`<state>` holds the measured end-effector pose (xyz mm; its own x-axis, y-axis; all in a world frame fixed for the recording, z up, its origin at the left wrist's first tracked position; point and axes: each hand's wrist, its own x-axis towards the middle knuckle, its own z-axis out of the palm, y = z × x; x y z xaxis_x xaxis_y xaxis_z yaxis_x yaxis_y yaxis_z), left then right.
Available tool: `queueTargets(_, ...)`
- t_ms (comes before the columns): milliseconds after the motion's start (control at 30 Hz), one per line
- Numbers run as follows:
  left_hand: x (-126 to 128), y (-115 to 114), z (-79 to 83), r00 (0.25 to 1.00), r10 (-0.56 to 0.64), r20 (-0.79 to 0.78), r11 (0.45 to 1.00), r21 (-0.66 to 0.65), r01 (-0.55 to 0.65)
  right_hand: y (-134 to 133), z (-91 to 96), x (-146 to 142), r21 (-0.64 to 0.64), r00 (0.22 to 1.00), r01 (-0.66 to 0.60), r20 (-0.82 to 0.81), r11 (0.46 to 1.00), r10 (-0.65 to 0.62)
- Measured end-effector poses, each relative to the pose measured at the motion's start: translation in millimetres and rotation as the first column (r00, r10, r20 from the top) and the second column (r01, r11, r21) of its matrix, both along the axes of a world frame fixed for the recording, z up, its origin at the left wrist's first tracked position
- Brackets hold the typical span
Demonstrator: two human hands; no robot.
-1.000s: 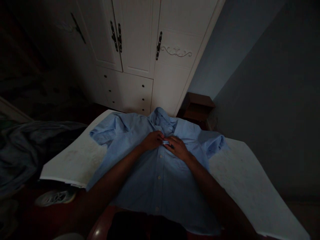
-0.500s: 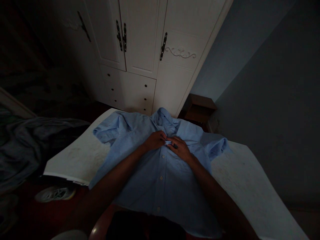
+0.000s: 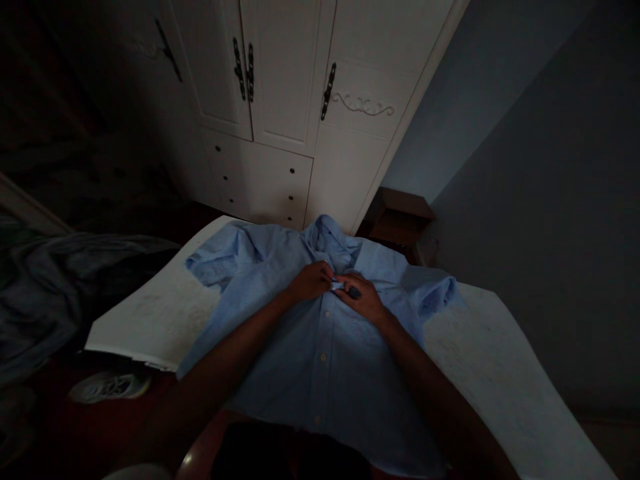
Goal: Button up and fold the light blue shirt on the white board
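Note:
A light blue short-sleeved shirt (image 3: 280,320) lies spread front side up on a white table (image 3: 155,313), its collar (image 3: 327,233) at the far edge and its sleeves out to both sides. Below the collar, my left hand (image 3: 313,280) pinches the front edge of the shirt. My right hand (image 3: 361,297) closes on the same strip of cloth just beside it, the fingertips almost touching. Lower down the placket, several pale buttons (image 3: 323,357) sit fastened in line. Whatever button lies between my fingers is hidden.
Beyond the table stands a white wardrobe (image 3: 280,87) with dark handles. A brown nightstand (image 3: 400,217) is at the back right. Grey fabric (image 3: 45,293) lies heaped at the left, and a shoe (image 3: 110,387) rests on the dark red floor.
Both hands keep their place on the shirt front. The right hand's fingers have shifted very slightly around the pinched cloth.

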<state>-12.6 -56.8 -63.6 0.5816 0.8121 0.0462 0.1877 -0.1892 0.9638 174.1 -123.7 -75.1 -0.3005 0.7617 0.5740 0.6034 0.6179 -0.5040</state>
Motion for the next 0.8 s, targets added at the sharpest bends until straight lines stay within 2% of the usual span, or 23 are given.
queueTargets(133,-1,1,-1.9,1.000,-0.022,-0.008,0.999,0.023,0.023,0,0.6,1,-0.007,0.998,-0.024,0.053,1.000,0.024)
queueTargets(333,0,0,1.0,0.999,0.004,-0.052,0.999,0.053,-0.001,-2,1.1,0,0.005,0.991,0.020,0.130,1.000,-0.020)
queueTargets(467,1,-2,4.7,0.995,0.035,-0.097,0.992,0.126,-0.022,-1,-0.8,0,0.001,0.995,0.033,0.092,0.999,-0.033)
queueTargets(667,-1,-7,12.1,0.991,0.018,-0.130,0.982,0.188,0.007,1,-1.9,1,-0.059,0.999,0.048,0.001,0.997,-0.048)
queueTargets(800,-4,-13,19.4,0.983,0.002,-0.185,0.944,0.323,0.059,-2,1.1,0,0.034,0.994,0.086,0.070,0.996,-0.088)
